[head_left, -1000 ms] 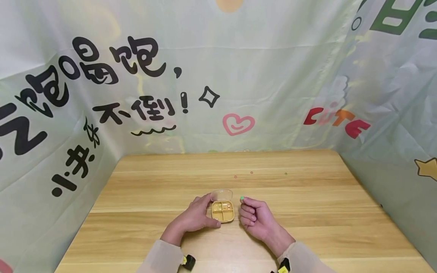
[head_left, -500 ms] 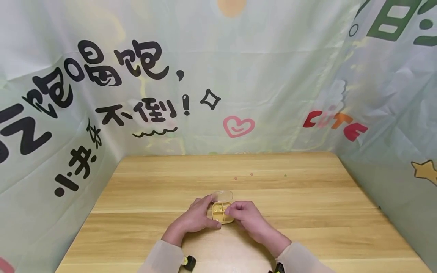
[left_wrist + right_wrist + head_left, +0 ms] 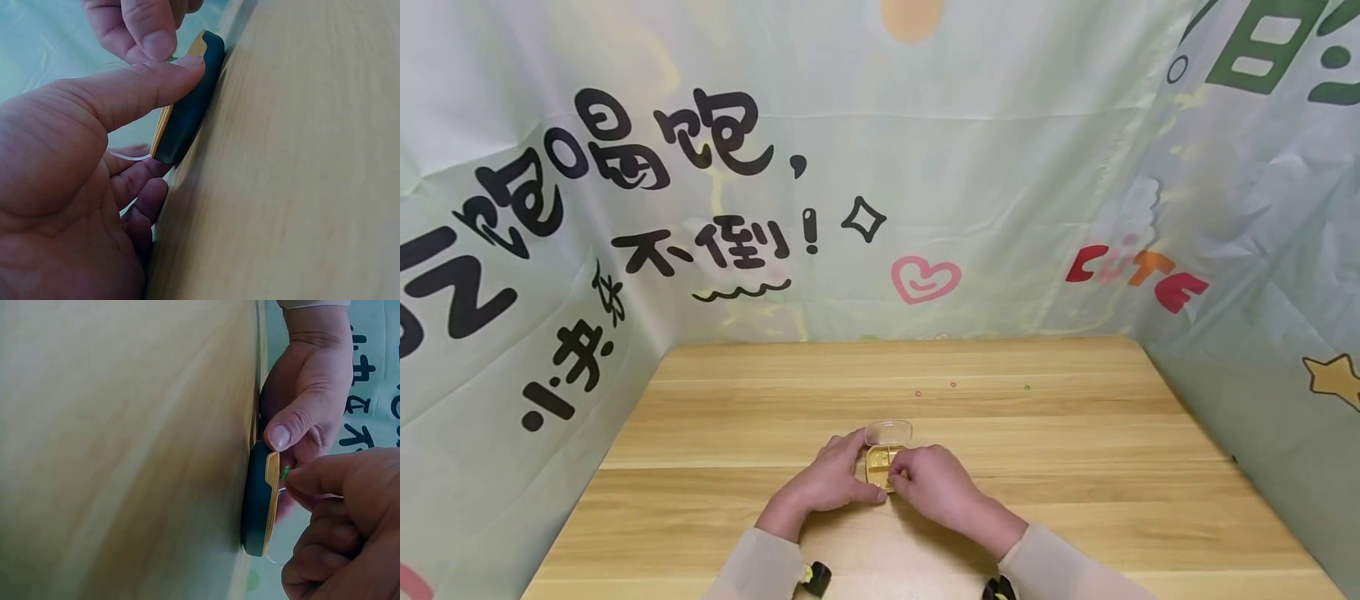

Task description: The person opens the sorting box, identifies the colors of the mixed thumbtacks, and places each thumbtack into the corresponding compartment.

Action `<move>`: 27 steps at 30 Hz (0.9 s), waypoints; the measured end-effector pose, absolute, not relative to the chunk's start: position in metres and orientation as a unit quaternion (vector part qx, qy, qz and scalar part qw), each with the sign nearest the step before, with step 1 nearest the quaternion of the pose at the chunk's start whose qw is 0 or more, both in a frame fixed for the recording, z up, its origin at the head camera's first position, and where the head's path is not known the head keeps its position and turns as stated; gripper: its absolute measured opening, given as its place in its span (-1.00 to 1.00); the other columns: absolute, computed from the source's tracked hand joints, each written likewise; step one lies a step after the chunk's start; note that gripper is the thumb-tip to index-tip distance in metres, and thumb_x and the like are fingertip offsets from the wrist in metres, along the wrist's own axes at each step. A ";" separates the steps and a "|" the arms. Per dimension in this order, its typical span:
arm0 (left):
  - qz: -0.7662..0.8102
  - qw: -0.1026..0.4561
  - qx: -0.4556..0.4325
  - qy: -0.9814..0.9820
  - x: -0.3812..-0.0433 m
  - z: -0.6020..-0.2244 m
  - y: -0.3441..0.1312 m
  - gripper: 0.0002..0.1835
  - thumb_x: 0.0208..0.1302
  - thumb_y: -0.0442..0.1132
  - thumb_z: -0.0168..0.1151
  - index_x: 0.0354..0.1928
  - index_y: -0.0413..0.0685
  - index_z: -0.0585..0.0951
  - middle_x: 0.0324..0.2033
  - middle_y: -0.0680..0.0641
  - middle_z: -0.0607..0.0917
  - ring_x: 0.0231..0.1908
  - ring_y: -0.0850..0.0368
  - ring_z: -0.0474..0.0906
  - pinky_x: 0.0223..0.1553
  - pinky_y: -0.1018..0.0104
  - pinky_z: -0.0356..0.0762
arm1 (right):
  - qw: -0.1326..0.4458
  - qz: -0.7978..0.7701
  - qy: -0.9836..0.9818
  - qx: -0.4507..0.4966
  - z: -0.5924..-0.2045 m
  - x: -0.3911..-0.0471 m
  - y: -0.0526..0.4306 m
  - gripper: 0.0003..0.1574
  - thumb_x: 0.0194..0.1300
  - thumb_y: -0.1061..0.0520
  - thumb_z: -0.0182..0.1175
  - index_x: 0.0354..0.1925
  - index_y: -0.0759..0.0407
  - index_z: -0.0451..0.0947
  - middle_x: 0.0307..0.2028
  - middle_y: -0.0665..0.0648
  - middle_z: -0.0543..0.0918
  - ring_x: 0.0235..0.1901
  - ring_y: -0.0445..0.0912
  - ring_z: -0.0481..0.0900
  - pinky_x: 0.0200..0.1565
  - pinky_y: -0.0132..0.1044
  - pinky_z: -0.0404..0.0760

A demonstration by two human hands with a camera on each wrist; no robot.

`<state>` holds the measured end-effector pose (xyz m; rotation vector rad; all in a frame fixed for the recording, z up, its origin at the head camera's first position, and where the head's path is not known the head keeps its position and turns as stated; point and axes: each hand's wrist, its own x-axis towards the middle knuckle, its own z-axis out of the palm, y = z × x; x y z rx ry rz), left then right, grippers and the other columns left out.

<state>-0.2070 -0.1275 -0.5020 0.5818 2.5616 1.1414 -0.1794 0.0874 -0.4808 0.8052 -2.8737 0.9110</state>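
A small yellow pill box (image 3: 872,477) with a dark underside (image 3: 255,506) lies on the table, its clear lid (image 3: 888,432) flipped back. Dividers split it into compartments; tiny pieces show in the back left one and the front left one. My left hand (image 3: 826,483) holds the box from the left, thumb along the near edge and fingers round the far side. Over the right part of the box is my right hand (image 3: 938,485), thumb and index finger pinching a tiny green ring-like piece (image 3: 284,472) at the rim. That hand hides the right compartments in the head view.
On the wooden table (image 3: 737,408), beyond the box, lie a few tiny rings: two reddish ones, a left ring (image 3: 918,393) and a right ring (image 3: 953,384), and a green ring (image 3: 1027,387) farther right. Printed cloth (image 3: 1000,183) hangs behind and along both sides.
My right hand has moved left from beside the box to over it, then slightly nearer, with the green piece pinched. The left hand has kept its hold on the box.
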 end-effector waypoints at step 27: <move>0.387 0.135 0.205 0.889 -0.209 -0.502 -0.126 -0.11 -0.02 0.08 0.66 0.36 0.13 0.45 0.21 0.07 0.60 0.20 0.02 0.35 0.23 -0.11 0.37 | 0.043 0.198 -0.929 0.308 -0.481 -0.184 0.085 -0.94 0.31 0.16 0.43 -0.33 0.03 0.82 -0.40 -0.11 0.81 -0.44 -0.34 0.62 -0.33 -0.34 0.62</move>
